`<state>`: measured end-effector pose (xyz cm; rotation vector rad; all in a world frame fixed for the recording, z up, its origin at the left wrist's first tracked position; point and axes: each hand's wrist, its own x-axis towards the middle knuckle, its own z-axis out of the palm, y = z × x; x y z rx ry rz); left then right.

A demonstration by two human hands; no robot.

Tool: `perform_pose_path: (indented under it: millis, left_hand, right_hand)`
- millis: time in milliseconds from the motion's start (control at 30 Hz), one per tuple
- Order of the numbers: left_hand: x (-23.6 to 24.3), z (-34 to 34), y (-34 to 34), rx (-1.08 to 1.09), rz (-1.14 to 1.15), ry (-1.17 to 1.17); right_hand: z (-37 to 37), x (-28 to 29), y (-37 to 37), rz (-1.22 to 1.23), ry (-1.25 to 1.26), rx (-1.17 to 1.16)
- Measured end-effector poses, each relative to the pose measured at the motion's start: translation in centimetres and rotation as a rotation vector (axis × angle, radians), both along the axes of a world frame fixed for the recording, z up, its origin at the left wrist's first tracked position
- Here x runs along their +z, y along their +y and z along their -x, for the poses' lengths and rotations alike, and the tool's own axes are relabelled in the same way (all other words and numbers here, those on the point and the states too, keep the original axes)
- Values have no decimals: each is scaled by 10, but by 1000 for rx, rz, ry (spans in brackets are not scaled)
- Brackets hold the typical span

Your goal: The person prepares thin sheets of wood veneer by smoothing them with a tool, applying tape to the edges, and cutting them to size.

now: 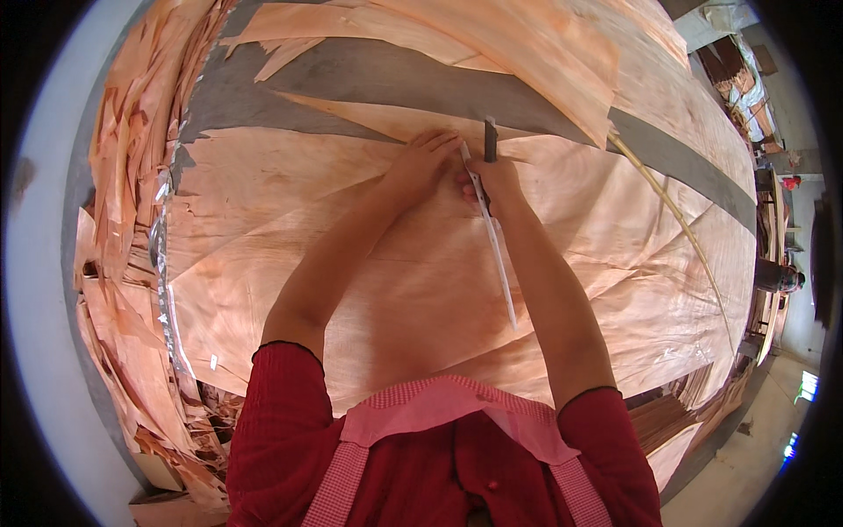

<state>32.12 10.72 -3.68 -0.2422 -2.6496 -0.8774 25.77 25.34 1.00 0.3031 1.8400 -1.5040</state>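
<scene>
My left hand (421, 168) lies on the pale pinkish veneer sheet (369, 281), fingers stretched out, fingertips at the top end of a long thin white strip (501, 268). Just right of it, my right hand (492, 183) is closed on a dark flat tool (490, 140) with a lighter tip pointing away from me; its exact kind is unclear. The strip passes beside my right fingers and runs down over the sheet toward me. A pointed veneer piece (351, 114) lies beyond my hands, over a grey band of surface (395, 70).
Torn veneer scraps (132, 132) pile along the left edge, beside a grey wall (35, 246). Loose sheets (527, 44) lie at the far side. A thin yellowish strip (667, 202) crosses the right part. Stacked materials and a dark cylindrical object (777, 277) stand at far right.
</scene>
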Motion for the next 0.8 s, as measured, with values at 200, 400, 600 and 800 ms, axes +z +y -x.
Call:
perform_pose_path:
  millis: [200,400,600,800]
  left_hand:
    - [3,-7,5,-63,308,-9]
    - [14,-16,20,13,503,-75]
    - [-2,-25,-56,168,134,-334]
    - [0,-82,-137,241,425,-40]
  right_hand:
    - [0,-6,0,-61,69,29]
    - [19,9,32,-452,567,736]
    - [14,34,48,-155,303,419]
    - [-40,19,-10,-68,204,557]
